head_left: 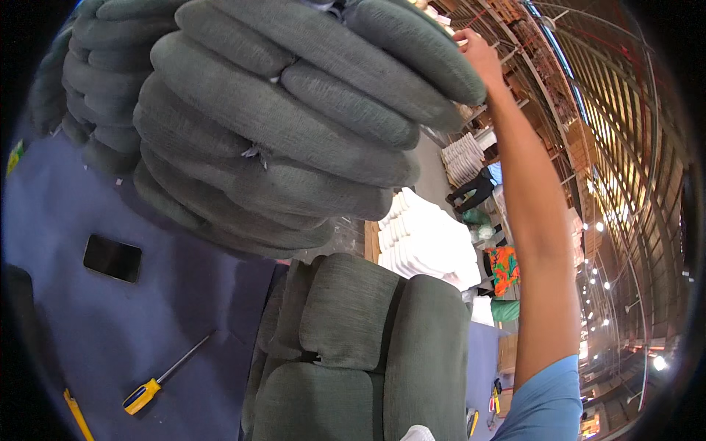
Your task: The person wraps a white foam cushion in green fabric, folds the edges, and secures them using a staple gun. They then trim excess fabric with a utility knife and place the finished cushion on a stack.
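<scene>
My right arm stretches up along the right side. At its end, my right hand (479, 57) is closed beside the far edge of a tall stack of dark grey-green fabric cushions (279, 140). A small pale thing shows at its fingertips, too little to name, and the cushion edge lies close by. My left hand is not in view. Nearer to me, more dark cushions (346, 312) of the same fabric lie side by side at the table's edge.
On the blue tabletop (191, 287) lie a dark phone (112, 259), a yellow-handled screwdriver (151, 389) and a yellow tool (76, 415). Another cushion stack (114, 73) stands at far left. White stacked pieces (426, 239) stand beyond; a person (478, 187) is farther off.
</scene>
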The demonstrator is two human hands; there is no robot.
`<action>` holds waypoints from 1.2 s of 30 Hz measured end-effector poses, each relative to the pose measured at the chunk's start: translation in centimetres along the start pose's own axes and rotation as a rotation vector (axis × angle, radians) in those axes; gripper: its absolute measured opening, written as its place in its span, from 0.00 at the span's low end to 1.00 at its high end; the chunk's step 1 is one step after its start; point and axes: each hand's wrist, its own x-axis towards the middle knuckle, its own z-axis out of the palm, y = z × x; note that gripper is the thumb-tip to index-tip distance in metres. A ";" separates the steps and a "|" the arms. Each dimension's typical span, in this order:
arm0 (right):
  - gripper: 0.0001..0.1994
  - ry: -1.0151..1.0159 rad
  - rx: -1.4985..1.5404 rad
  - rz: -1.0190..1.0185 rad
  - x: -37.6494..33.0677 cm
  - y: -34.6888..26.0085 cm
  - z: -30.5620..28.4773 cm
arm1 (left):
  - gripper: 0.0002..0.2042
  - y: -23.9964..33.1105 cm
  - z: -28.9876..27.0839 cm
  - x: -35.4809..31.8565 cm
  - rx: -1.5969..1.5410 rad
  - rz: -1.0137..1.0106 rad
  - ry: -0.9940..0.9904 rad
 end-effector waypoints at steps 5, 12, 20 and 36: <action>0.21 -0.021 -0.277 0.041 -0.1 -7.1 -1.7 | 0.26 1.3 -5.0 2.5 -0.006 -0.007 0.089; 0.15 -0.146 -0.293 0.046 -0.1 -3.2 -0.9 | 0.24 1.9 -6.4 3.6 -0.019 0.038 0.178; 0.11 -0.137 -0.337 -0.368 -4.5 -4.4 -11.3 | 0.22 2.9 -6.3 4.9 -0.050 0.067 0.426; 0.09 -0.211 -0.130 -0.342 -50.8 6.5 -34.6 | 0.20 2.9 -7.4 6.1 0.072 0.359 0.816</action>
